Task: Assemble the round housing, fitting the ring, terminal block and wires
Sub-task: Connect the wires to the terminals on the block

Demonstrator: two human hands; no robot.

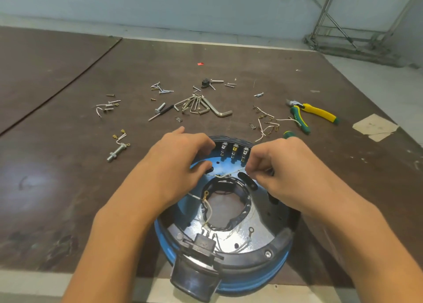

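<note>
At the near table [68,188] edge: housing [251,277] sits flat, open side up, directly under both hands.

- Left hand [178,163] at the far-left rim. Fingers curled over the outside of the rim, thumb inside on the blue floor; it grips the housing. Judged a steadying hold, so the shell does not turn while the other hand works.
- Right hand [281,172] over the far-right side. Thumb and forefinger pinch a thin wire [225,175], other fingers tucked in. The wire runs leftward across the blue floor, just below the terminal block [234,151]. Likely being led to one of the tabs; which one, cannot tell.
- A green handle tip shows just past the right hand; whether held or lying on the table, cannot tell.

Housing, appearance: blue outer wall, black rim band with a screw head on the near right. Floor blue at the far side, shiny metal at the near side. Terminal block stands against the far wall, three metal tabs side by side. Black ring [242,213] lines the centre opening, looking tape-wrapped. White leads with ring lugs lie loose across it. A black socket [201,243] sits on the near rim.

Beyond the housing, well apart: hex keys [206,107], screws [160,88], pliers [313,115], a bolt [116,152]. Spread within reach, presumably for the remaining fastening.
</note>
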